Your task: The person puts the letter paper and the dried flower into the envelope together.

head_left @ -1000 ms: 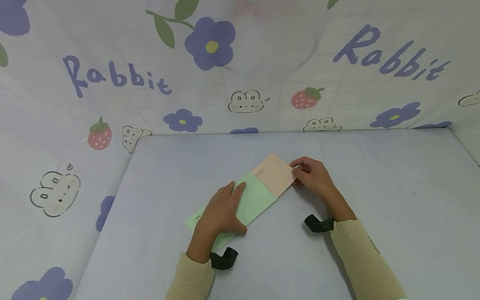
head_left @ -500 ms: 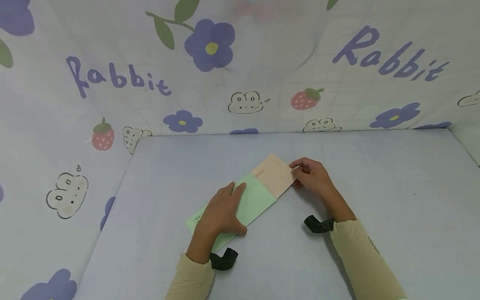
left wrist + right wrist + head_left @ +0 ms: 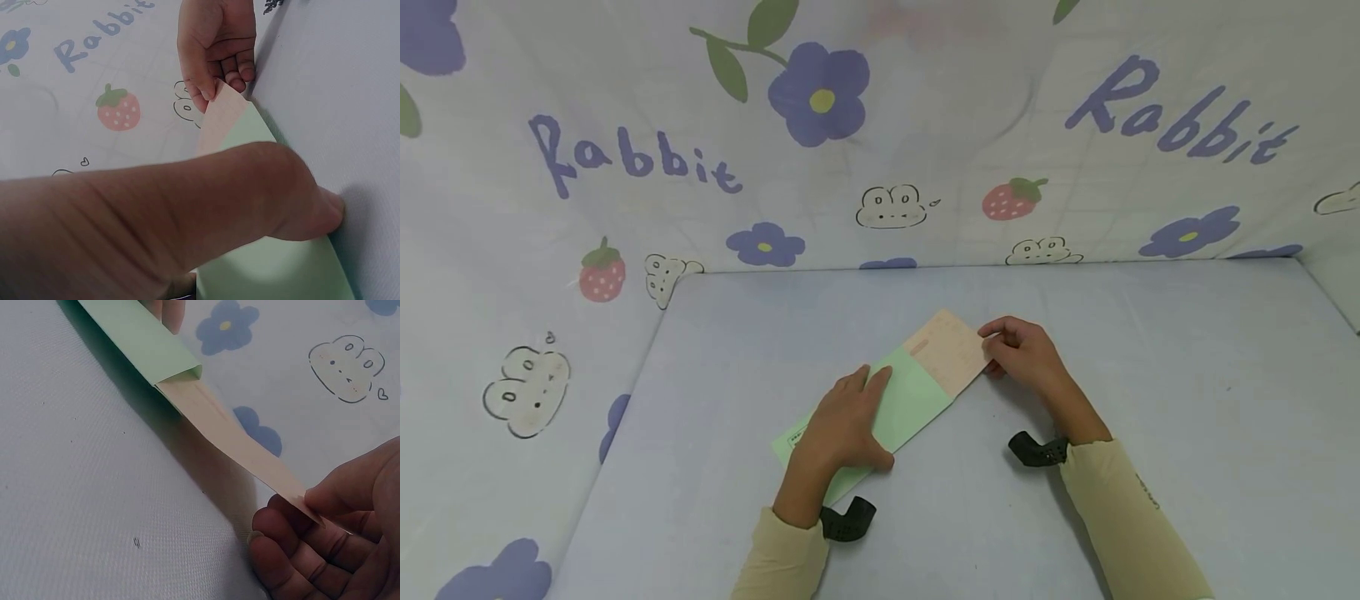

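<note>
A flat light-green paper sleeve (image 3: 910, 400) lies diagonally on the table, with small dark print near its lower left end. From its gaping mouth, clear in the right wrist view, sticks a peach paper card (image 3: 234, 447), bent slightly upward; the rest of it is hidden inside. My left hand (image 3: 841, 421) rests spread across the sleeve, fingers near the far edge and its thumb (image 3: 250, 187) across the near edge. At the upper right, my right hand (image 3: 1022, 354) pinches the card's corner between thumb and fingers, its other fingers curled below.
The pale table (image 3: 1150, 400) runs back to a white cloth wall (image 3: 940, 125) printed with flowers, strawberries and rabbits. More printed cloth stands along the left side. Black camera mounts, one by the left wrist (image 3: 850, 518) and one by the right wrist (image 3: 1037, 448), jut inward.
</note>
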Motion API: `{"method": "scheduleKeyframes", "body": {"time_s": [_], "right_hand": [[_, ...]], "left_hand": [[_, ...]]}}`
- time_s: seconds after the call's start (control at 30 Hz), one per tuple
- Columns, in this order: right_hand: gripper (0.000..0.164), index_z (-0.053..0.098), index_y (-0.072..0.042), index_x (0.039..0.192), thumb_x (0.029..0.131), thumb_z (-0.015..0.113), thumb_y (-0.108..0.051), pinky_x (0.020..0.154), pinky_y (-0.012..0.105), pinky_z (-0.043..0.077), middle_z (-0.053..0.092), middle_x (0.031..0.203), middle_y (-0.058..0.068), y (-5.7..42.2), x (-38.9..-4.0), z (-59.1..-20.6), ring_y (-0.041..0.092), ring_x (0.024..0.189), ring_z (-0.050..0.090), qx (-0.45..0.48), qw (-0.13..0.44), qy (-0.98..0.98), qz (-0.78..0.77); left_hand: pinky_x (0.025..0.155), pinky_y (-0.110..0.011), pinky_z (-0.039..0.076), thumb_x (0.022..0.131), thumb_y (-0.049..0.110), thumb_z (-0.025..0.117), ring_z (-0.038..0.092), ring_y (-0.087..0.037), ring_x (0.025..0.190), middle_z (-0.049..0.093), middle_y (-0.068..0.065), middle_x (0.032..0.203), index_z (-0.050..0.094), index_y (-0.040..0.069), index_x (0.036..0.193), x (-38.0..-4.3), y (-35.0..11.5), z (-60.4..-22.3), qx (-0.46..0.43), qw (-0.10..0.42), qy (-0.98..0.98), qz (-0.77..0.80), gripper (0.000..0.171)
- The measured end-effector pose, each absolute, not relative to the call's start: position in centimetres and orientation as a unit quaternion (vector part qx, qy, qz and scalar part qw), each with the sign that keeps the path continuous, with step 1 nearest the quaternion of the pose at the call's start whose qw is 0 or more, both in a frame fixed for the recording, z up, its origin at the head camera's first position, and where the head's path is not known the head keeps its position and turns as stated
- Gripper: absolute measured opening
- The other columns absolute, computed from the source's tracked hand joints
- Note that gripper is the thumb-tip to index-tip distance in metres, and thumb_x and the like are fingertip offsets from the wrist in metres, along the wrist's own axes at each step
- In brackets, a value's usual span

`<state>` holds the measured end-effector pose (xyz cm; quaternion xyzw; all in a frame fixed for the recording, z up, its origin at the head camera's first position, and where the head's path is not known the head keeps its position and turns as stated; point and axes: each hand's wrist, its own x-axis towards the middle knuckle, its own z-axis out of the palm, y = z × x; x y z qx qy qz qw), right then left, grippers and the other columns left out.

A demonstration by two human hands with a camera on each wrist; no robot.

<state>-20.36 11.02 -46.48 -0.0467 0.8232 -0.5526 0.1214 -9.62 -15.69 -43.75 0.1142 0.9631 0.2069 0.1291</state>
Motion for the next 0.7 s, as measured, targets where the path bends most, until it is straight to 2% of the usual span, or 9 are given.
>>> {"method": "scheduleKeyframes", "body": {"time_s": [0.7], "right_hand": [[0.025,0.064,0.003,0.118,0.098,0.055,-0.01,0.066,0.032,0.055,0.067,0.083,0.014,11.11,-20.18,-46.41,0.024,0.074,0.067,-0.057,0.123,0.826,-0.547]], "left_hand": [[0.113,-0.048,0.032,0.063,0.025,0.089,0.032,-0.037,0.144,0.032,-0.022,0.157,0.033,0.009,0.157,-9.53,-15.63,-44.05,0.11,0.121,0.964,0.208,0.11]]}}
